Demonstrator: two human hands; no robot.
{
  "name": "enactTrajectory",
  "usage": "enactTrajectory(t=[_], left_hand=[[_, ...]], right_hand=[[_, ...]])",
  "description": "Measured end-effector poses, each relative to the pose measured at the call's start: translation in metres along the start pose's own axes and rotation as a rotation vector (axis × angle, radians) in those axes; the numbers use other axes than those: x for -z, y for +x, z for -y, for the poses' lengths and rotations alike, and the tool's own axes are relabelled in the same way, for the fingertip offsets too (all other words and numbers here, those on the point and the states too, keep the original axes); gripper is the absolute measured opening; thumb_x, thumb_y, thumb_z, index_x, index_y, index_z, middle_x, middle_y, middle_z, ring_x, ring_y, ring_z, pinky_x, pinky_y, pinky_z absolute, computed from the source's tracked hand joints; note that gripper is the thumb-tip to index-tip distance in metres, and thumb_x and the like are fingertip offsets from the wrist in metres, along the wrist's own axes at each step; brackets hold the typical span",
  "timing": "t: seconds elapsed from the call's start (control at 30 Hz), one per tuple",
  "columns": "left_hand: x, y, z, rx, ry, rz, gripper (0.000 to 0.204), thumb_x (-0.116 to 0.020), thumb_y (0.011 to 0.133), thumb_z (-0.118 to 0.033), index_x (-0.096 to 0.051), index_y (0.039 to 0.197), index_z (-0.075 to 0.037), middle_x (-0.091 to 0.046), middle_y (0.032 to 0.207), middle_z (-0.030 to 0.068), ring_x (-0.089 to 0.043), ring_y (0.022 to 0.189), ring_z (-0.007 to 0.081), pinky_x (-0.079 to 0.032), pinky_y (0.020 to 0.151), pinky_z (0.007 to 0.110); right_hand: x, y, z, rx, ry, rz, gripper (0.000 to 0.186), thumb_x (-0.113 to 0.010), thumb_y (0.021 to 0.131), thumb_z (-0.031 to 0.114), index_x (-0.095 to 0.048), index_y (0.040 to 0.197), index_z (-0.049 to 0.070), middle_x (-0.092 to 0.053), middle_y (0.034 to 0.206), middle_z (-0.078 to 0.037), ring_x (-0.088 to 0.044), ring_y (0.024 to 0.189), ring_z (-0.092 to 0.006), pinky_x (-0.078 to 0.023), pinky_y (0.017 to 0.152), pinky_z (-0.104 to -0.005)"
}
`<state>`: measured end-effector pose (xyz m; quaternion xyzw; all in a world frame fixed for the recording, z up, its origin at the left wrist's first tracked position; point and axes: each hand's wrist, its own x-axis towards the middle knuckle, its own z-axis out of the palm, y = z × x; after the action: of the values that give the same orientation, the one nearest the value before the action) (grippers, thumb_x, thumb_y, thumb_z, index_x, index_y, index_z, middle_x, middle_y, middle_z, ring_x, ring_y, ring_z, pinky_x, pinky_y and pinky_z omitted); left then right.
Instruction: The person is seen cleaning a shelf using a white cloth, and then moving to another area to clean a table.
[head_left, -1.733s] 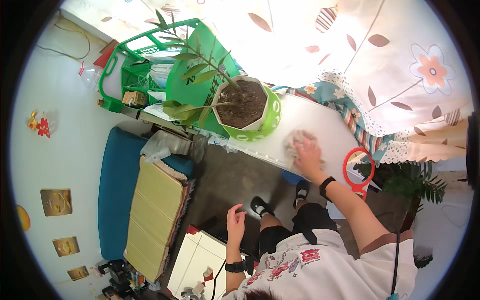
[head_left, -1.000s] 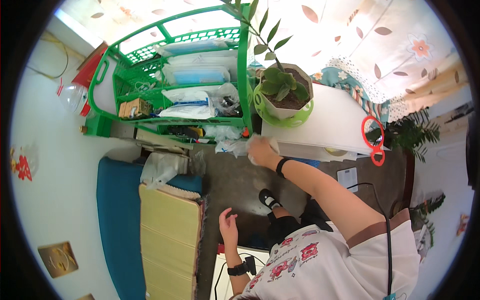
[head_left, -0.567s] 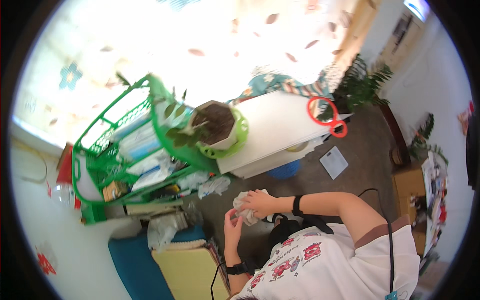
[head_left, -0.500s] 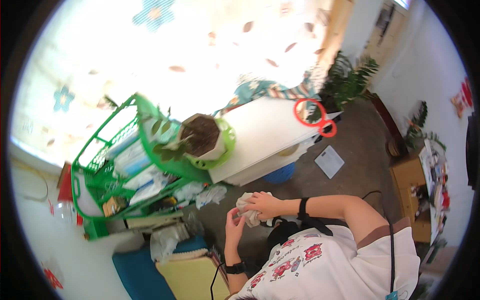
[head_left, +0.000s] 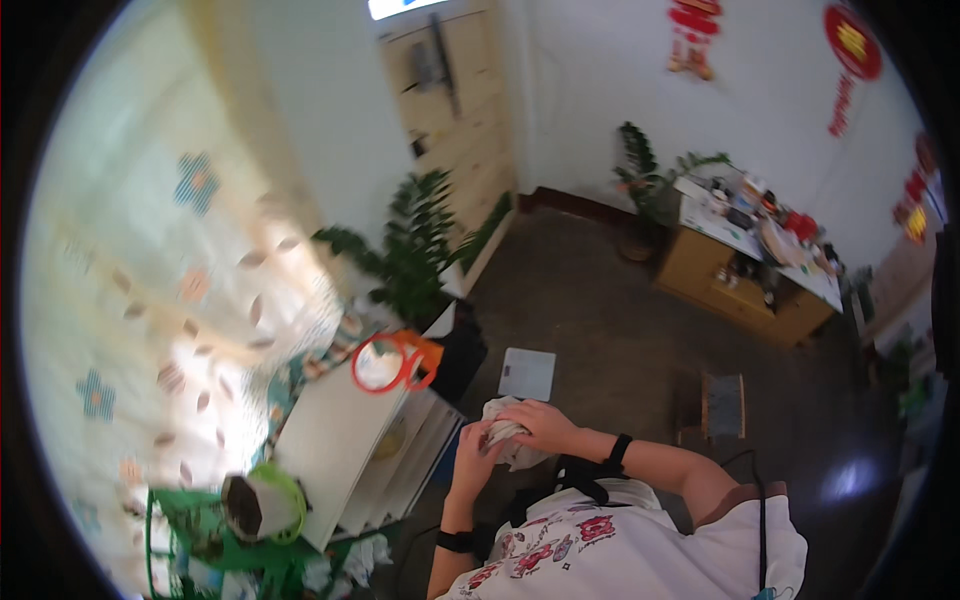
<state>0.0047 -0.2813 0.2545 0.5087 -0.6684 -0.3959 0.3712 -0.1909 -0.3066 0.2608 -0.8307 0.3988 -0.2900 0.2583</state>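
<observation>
A crumpled off-white cloth (head_left: 522, 458) is bunched between my hands in front of my body. My right hand (head_left: 545, 428) grips it from the right, fingers curled over its top. My left hand (head_left: 474, 462) holds its left side, with the fingertips pressed into the folds. Part of the cloth is hidden behind the fingers. Nearest to the hands is a white cabinet (head_left: 335, 440) on the left, with open shelves on its side.
On the cabinet stand a red-framed round mirror (head_left: 380, 363) and a potted plant (head_left: 250, 506). A green basket (head_left: 165, 540) is at lower left. A flat white scale (head_left: 527, 374) and a small stool (head_left: 723, 405) are on the floor. Beyond stand a leafy plant (head_left: 415, 240) and a cluttered desk (head_left: 700, 270).
My view has swung to the right, so the cabinet and basket now lie farther left and the desk shows fully. Both hands still hold the cloth, and my left fingers are closer around it.
</observation>
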Motion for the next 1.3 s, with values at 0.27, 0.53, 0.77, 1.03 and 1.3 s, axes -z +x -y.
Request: enactTrajectory(t=[0.27,0.53,0.77,1.03,1.3], left_hand=[[-0.144,0.139,-0.074,-0.301,0.149,0.267,0.020,-0.059,0.083,-0.015,-0.058,0.102,-0.008,-0.051,0.108,0.0126,-0.058,0.089,0.0320,-0.047,0.073,0.038],[-0.248,0.263,-0.108,-0.443,0.079,0.234,0.017,-0.057,0.083,-0.006,-0.054,0.100,-0.002,-0.053,0.102,0.0139,-0.057,0.088,0.0265,-0.047,0.073,0.032],[-0.308,0.375,-0.083,-0.154,-0.156,0.316,0.017,-0.057,0.086,-0.009,-0.053,0.100,0.000,-0.060,0.084,0.0126,-0.054,0.073,0.0168,-0.045,0.068,0.029],[-0.375,0.464,-0.077,0.036,-0.046,0.444,0.019,-0.061,0.084,-0.015,-0.057,0.094,0.001,-0.061,0.079,0.0095,-0.054,0.070,0.0139,-0.045,0.065,0.029],[-0.458,0.532,-0.098,0.033,0.194,0.506,0.024,-0.060,0.085,-0.021,-0.057,0.089,0.002,-0.061,0.079,0.0125,-0.055,0.070,0.0189,-0.046,0.066,0.033]], right_hand=[[0.128,-0.076,-0.095,-0.329,-0.294,-0.291,0.040,-0.061,0.079,0.029,-0.055,0.115,0.013,-0.054,0.121,-0.010,-0.051,0.106,-0.0296,-0.039,0.091,-0.0401],[0.202,-0.090,-0.176,-0.746,-0.336,-0.431,0.053,-0.060,0.080,0.034,-0.043,0.125,0.011,-0.050,0.121,-0.014,-0.051,0.106,-0.0338,-0.041,0.087,-0.0434],[0.248,-0.119,-0.277,-1.039,-0.319,-0.112,0.062,-0.058,0.082,0.032,-0.031,0.135,0.013,-0.037,0.133,-0.022,-0.050,0.111,-0.0383,-0.040,0.092,-0.0475],[0.324,-0.179,-0.365,-1.273,0.056,-0.155,0.063,-0.055,0.084,0.033,-0.031,0.138,0.010,-0.036,0.136,-0.024,-0.044,0.119,-0.0388,-0.037,0.099,-0.0416],[0.415,-0.295,-0.493,-1.373,0.159,-0.961,0.044,-0.059,0.085,0.027,-0.049,0.122,0.005,-0.057,0.109,-0.016,-0.057,0.097,-0.0218,-0.047,0.084,-0.0331]])
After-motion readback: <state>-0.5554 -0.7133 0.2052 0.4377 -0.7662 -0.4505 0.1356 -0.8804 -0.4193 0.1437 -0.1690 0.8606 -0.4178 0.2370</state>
